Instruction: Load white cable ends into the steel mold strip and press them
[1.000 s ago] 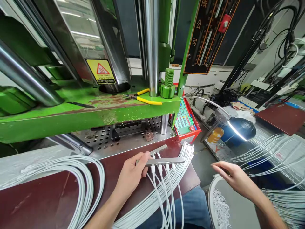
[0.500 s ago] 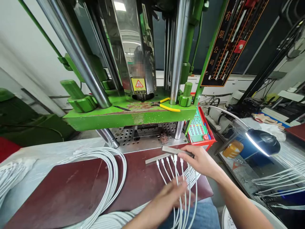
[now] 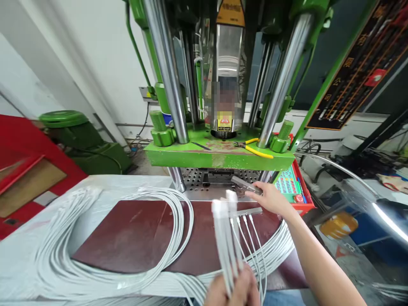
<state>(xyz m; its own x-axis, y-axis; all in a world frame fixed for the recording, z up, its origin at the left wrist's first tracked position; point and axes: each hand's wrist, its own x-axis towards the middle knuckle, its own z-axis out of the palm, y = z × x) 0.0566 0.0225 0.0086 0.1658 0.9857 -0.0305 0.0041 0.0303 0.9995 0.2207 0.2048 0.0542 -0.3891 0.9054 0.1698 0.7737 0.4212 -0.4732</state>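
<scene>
My left hand (image 3: 234, 288), at the bottom centre, is closed around a bunch of white cables (image 3: 223, 240). Their white connector ends point up and are blurred. Above the work board, at the press's front edge, my right hand (image 3: 270, 197) grips one end of a flat metal bar (image 3: 242, 183). A second metal bar (image 3: 251, 211) lies on the brown board (image 3: 127, 233), just below my right hand. Several white cables run from its near side toward me. Part of this bar is hidden behind the bunch in my left hand.
The green press (image 3: 219, 159) stands ahead with metal columns. Yellow-handled pliers (image 3: 258, 151) lie on its plate. A coil of white cables (image 3: 188, 216) rests on the board's left part, with more cables on the sheet beyond. A red control box (image 3: 299, 193) and a lamp (image 3: 390, 225) are at right.
My left hand has closed on a bunch of cables and lifted their ends off the lower bar. My right hand has raised its metal bar toward the press. The view has swung left.
</scene>
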